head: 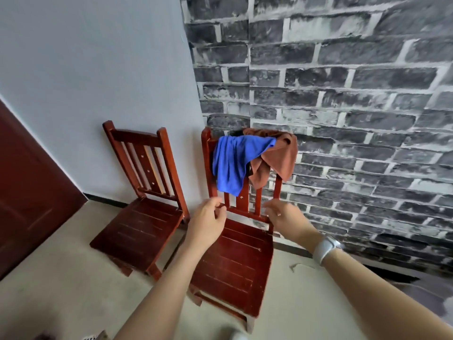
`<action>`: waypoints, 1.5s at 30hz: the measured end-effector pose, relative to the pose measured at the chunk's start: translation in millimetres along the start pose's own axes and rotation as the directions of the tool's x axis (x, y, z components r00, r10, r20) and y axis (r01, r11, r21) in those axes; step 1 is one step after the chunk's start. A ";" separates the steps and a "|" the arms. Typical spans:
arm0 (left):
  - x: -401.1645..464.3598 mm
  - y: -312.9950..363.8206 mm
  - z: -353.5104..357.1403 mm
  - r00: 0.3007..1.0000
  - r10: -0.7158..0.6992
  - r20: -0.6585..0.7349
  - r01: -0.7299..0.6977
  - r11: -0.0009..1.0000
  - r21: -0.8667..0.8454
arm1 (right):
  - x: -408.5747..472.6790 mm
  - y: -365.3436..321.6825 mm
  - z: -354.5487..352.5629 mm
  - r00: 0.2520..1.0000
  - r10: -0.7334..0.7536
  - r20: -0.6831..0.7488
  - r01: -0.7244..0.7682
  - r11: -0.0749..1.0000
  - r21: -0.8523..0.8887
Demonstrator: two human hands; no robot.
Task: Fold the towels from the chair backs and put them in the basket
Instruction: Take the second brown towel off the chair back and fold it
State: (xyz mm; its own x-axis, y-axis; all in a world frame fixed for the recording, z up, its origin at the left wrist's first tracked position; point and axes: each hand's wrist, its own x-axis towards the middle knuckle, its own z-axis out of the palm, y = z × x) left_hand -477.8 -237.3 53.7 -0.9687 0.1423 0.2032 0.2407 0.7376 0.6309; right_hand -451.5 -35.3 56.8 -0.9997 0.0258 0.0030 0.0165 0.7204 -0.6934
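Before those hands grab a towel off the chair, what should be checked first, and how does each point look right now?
1. Towels within reach: ok. The blue towel and the brown towel hang over the back of the right chair, just above both hands.
2. Left hand free: ok, it holds nothing.
3. Right hand free: ok, fingers loosely curled, nothing in them.
4. Top towel known: ok, the blue one lies over the brown one.
5. Left chair back bare: ok, no towel on it.
6. Basket ready: cannot tell, none is in view.
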 end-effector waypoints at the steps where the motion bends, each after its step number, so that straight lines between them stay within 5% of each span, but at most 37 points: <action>1: 25.4 -0.7 2.9 1.000 0.018 0.010 -0.018 1.000 0.001 | 23.5 0.3 -3.2 0.999 0.000 -0.048 0.001 1.000 0.003; 6: 156.4 8.2 28.7 0.986 0.129 0.110 -0.136 0.989 0.061 | 135.3 11.1 -27.6 0.966 0.055 -0.251 -0.065 0.997 -0.031; 14: 279.9 11.8 95.5 0.920 0.240 0.311 -0.335 0.892 0.303 | 232.5 32.9 -53.9 0.907 0.171 -0.384 -0.256 0.950 -0.181; 20: 307.4 -14.0 115.2 0.883 0.203 0.424 -0.358 0.876 0.325 | 272.4 56.7 -54.3 0.912 0.274 -0.305 -0.372 0.867 -0.333; 24: 310.5 -22.6 115.5 0.883 0.248 0.399 -0.382 0.873 0.304 | 277.1 53.8 -58.8 0.885 0.304 -0.354 -0.404 0.879 -0.254; 29: 320.5 -18.9 108.9 0.864 0.250 0.438 -0.407 0.858 0.313 | 248.9 41.9 -102.8 0.647 0.414 -0.641 -0.476 0.875 0.086; 32: 322.7 -10.4 104.6 0.834 0.243 0.494 -0.424 0.857 0.294 | 217.6 35.1 -133.6 0.417 0.466 -0.780 -0.463 0.848 0.259; 38: 323.4 7.3 100.8 0.792 0.251 0.556 -0.447 0.859 0.249 | 148.1 18.2 -164.5 -0.075 0.565 -0.822 -0.319 0.767 0.557; 40: 325.3 9.0 101.1 0.781 0.229 0.581 -0.434 0.868 0.241 | 123.4 17.6 -170.7 -0.168 0.530 -0.831 -0.282 0.782 0.555; 42: 326.0 9.5 101.2 0.771 0.236 0.591 -0.443 0.866 0.232 | 109.3 21.4 -165.0 -0.136 0.495 -0.858 -0.294 0.807 0.512; 45: 324.8 7.0 99.7 0.764 0.256 0.593 -0.467 0.853 0.232 | 119.2 26.1 -129.1 0.203 0.551 -0.810 -0.361 0.811 0.461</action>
State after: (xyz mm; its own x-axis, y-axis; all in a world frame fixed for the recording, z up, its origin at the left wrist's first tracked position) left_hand -796.8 -120.1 49.4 -0.7137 0.6889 -0.1269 0.6435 0.7163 0.2699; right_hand -567.6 76.0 132.0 -0.1774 0.9632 0.2021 0.3650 0.2551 -0.8954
